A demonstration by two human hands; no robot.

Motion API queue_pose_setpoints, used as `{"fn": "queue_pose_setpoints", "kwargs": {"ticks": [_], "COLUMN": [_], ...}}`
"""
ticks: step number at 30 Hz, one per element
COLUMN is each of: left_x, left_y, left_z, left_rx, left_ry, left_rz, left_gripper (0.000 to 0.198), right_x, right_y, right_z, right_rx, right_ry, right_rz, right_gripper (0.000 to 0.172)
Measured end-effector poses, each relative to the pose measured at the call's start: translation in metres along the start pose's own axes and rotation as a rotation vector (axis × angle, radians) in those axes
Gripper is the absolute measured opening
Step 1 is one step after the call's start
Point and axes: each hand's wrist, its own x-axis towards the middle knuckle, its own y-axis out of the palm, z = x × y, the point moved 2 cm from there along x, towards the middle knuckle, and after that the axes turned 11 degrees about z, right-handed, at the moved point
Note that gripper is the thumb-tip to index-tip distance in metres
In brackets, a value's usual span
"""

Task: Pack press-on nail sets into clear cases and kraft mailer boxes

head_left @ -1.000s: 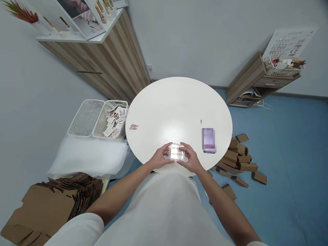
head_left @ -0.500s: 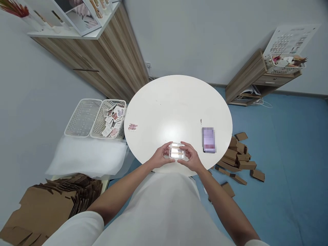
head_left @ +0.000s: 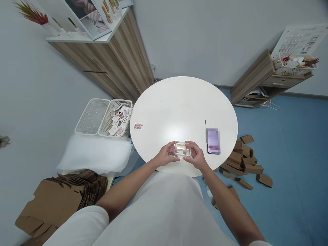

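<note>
A small clear plastic box (head_left: 182,150) with yellowish strips showing in it is held level over the near edge of the white oval table (head_left: 179,102). My left hand (head_left: 167,154) grips its left side, and my right hand (head_left: 196,154) grips its right side, thumbs at the near edge and fingers at the far one. A phone (head_left: 213,140) lies to the right of my right hand. Toward the table's left edge is a small card with reddish nail shapes (head_left: 138,126).
Left of the table stand a basket of clear cases (head_left: 88,118), a basket of cards (head_left: 105,124), white sheets (head_left: 94,153) and stacked flat cardboard (head_left: 56,194). Small brown boxes (head_left: 252,168) lie on the floor at right. Two wooden cabinets (head_left: 128,51) flank the wall.
The whole view has shifted, so the scene appears a little further right. Glare on the clear box has lessened and its yellowish strips show more plainly; both hands still hold it.
</note>
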Motion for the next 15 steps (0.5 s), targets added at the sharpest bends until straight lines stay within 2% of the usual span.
{"fn": "queue_pose_setpoints", "kwargs": {"ticks": [6, 11, 15], "left_x": [-0.002, -0.006, -0.011], "left_y": [-0.001, -0.005, -0.006], "left_z": [-0.004, 0.007, 0.018], "left_rx": [-0.073, -0.066, 0.019], "left_ry": [0.007, -0.077, -0.069], "left_rz": [0.013, -0.065, -0.121], "left_gripper": [0.075, 0.071, 0.063], "right_x": [0.011, 0.015, 0.019], "right_y": [-0.004, -0.007, -0.006], "right_z": [0.009, 0.002, -0.003], "right_rx": [-0.074, -0.051, -0.069], "right_ry": [0.026, 0.197, 0.289], "right_rz": [-0.013, -0.033, -0.130], "right_gripper": [0.044, 0.039, 0.035]}}
